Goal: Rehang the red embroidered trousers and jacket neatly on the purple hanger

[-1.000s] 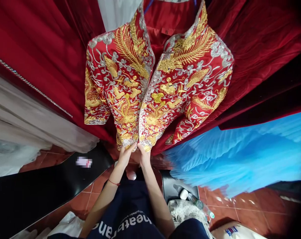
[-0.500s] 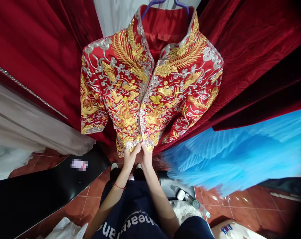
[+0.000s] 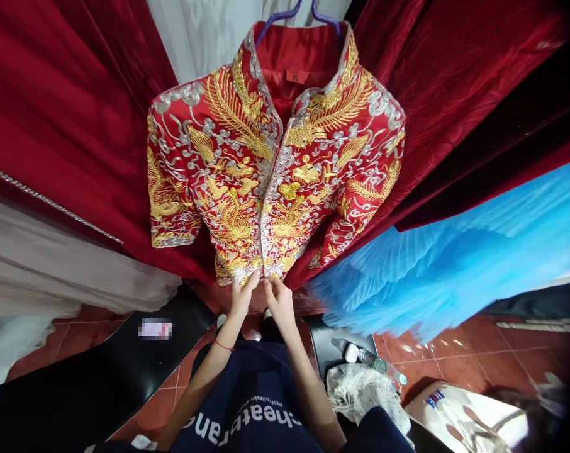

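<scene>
Embroidery in gold and silver thread covers nearly the whole front of the red jacket (image 3: pixel 275 182), which hangs on a purple hanger (image 3: pixel 297 11) between red velvet garments (image 3: pixel 63 119) and a blue pleated tulle skirt (image 3: pixel 455 264). The jacket is seen front-on, with both panels meeting along a silver-edged centre opening that runs from the stand collar down to the hem.

The hem is met by both hands at the bottom of that opening. The left hand (image 3: pixel 241 301) is closed in a pinch on the lower corner of one panel, and the right hand (image 3: pixel 279 303) is closed in a like pinch on the corner of the other, the fingertips nearly touching each other across the seam.

The cloth is judged to be stiffened and weighted by the dense stitching, so that it would hang flat and hold its shape rather than drape loosely; it is likely heavier than a plain jacket of this cut. The raised metallic thread is judged liable to snag on nails or on the neighbouring tulle, and the satin ground between motifs to be smooth and rather slippery. A firm hold is best taken at the bound edges, the hem corners or the shoulders over the hanger, where the fabric is reinforced, and not on the embroidered motifs themselves.
</scene>
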{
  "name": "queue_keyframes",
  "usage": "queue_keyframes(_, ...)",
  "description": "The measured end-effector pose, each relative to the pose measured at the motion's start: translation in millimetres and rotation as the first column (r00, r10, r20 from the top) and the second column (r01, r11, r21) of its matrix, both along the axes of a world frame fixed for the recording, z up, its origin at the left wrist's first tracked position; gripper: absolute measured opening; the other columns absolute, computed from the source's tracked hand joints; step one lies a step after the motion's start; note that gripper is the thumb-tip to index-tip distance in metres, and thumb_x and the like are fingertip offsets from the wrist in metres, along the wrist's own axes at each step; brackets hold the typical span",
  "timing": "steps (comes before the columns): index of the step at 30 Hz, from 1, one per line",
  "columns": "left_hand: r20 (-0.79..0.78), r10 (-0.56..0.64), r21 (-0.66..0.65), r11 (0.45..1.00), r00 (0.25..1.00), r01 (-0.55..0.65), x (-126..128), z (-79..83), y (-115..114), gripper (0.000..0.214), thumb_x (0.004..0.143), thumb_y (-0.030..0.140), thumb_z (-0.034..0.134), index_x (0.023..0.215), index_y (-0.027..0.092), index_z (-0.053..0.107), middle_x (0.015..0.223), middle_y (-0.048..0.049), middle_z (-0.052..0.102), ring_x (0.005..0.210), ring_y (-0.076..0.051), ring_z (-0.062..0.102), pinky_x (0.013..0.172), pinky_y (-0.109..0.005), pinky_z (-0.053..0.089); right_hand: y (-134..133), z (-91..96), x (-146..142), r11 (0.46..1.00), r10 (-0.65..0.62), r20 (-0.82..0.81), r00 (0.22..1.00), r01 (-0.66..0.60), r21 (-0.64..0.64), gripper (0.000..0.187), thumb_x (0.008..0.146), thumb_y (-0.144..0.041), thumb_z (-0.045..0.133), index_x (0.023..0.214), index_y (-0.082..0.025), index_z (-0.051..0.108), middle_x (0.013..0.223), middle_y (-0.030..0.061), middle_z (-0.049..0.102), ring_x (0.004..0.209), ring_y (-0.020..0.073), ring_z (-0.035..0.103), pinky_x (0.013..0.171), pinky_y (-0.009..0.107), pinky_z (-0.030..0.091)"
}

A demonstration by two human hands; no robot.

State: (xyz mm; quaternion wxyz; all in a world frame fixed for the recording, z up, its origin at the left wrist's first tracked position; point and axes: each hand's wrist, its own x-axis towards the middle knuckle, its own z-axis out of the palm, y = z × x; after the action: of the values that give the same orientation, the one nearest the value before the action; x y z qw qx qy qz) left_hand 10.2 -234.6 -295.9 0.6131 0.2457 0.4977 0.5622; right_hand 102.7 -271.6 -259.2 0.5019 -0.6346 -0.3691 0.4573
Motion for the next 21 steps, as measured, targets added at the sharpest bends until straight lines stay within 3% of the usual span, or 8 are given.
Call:
queue_keyframes(4, 0.002, -0.01, 0.003, 1.0, 1.0, 0.01, 1, -5.9, -1, 0.05, 0.067, 0.028, 0.085, 0.113, 0.015, 0.07, 0.119, -0.0115, 0.073, 0.119, -0.03, 0.066, 0.111, -0.045, 0.046, 8, 1.3, -2, 0.999, -0.033, 0.177, 0.984, 0.026, 0.04, 0.025, 0.087, -0.041, 0.063, 0.073, -0.021, 0.067, 0.065, -0.0009, 0.062, 0.058, 0.0136, 0.049, 0.062, 0.026, 0.035)
queue_keyframes(9, 0.013, -0.024, 0.006, 1.0, 1.0, 0.023, 9, -9.6, -4, 0.042, 0.068, 0.031, 0.083, 0.105, 0.012, 0.073, 0.111, -0.0131, 0.075, 0.11, -0.029, 0.07, 0.111, -0.048, 0.046, 14, -3.2, -4, 0.992, -0.115, 0.285, 0.952, 0.095, 0.083, 0.021, 0.089, -0.036, 0.059, 0.074, -0.022, 0.065, 0.074, 0.0026, 0.061, 0.065, 0.0158, 0.048, 0.067, 0.028, 0.035)
queue_keyframes(16, 0.038, 0.044, 0.003, 0.999, 0.998, -0.044, 19, -21.7, -7, 0.041, 0.064, 0.032, 0.085, 0.099, 0.013, 0.073, 0.107, -0.0125, 0.075, 0.106, -0.03, 0.07, 0.107, -0.049, 0.048, 15, 4.4, 16, 0.993, -0.011, 0.298, 0.954, -0.026, 0.119, 0.017, 0.085, -0.034, 0.063, 0.074, -0.022, 0.063, 0.07, 0.0005, 0.06, 0.064, 0.0149, 0.05, 0.065, 0.027, 0.037)
queue_keyframes(21, 0.077, 0.128, 0.003, 0.992, 0.989, -0.129, 39, -31.6, -17, 0.036, 0.066, 0.032, 0.084, 0.097, 0.016, 0.073, 0.107, -0.0111, 0.075, 0.108, -0.029, 0.069, 0.107, -0.046, 0.047, 13, 0.6, 31, 0.998, 0.058, -0.049, 0.997, -0.057, 0.03, 0.03, 0.08, -0.048, 0.067, 0.071, -0.021, 0.059, 0.057, -0.0042, 0.051, 0.049, 0.0102, 0.041, 0.049, 0.024, 0.031)
